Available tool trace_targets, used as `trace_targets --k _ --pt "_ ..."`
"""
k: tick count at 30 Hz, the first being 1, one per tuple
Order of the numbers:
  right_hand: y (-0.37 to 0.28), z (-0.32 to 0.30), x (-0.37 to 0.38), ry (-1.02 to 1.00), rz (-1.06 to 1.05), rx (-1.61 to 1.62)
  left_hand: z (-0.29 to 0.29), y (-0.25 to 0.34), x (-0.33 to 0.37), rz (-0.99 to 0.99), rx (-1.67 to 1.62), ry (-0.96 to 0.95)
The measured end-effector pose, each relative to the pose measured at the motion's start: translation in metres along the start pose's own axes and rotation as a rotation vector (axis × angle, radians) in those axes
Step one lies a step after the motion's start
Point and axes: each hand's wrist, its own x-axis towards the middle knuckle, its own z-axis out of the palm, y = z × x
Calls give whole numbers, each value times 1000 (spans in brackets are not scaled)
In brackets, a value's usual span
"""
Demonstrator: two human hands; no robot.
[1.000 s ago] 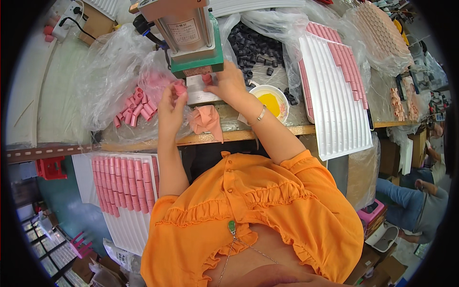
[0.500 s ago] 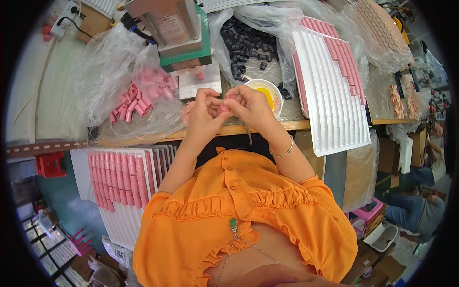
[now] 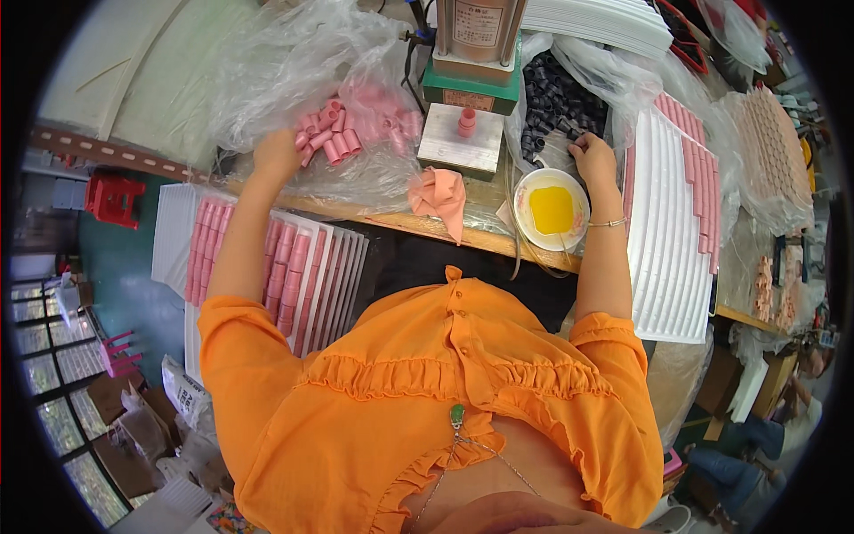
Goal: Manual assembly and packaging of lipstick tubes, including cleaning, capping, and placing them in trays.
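- Tubes [image 3: 334,142], pink and short, lie heaped on clear plastic [image 3: 267,76] left of the press [image 3: 471,89], probably put there to suit the left hand [image 3: 277,153].
- And here's that left hand, right at the heap's outer edge! It looks loosely bent, partly open; the fingertips are lost to me, so I can't tell whether it grips a tube or merely touches it.
- Across the table, dark fittings [image 3: 559,98] sit in their own opened plastic, seemingly kept apart so the 2 kinds don't mix.
- Right hand [image 3: 598,158] is at that pile's near edge, fingers curled, thumb and forefinger close together; whether a dark piece sits between them, I can't tell from here.
- So 2 hands at 2 heaps, well apart, arms spread wide!
- Centre stage, 1 pink piece [image 3: 466,123] stands upright on the metal block [image 3: 436,147] by the press, no hand on it; the block presumably gives it a firm, flat seat.
- Bowl [image 3: 525,212] with something yellow in it sits just beside the right hand, likely for easy reach.
- Crumpled cloth [image 3: 438,196] lies before the block, perhaps for wiping.
- Far right, a ridged white tray [image 3: 663,240] shows tubes lined up, its grooves apparently stopping them rolling.
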Motion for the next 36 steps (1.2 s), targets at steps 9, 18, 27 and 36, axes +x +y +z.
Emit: trace_targets --k 9,18,27,36 --pt "-48 -47 -91 204 -266 356 -24 12 -24 251 -153 -95" --pt "-51 -23 -144 315 -452 29 -63 187 -91 554 -1010 -358" --pt "-72 -77 -163 228 -270 902 -39 263 -109 840 -1055 -66" --pt "-78 -101 -160 333 -502 348 -25 286 -108 923 -1090 15"
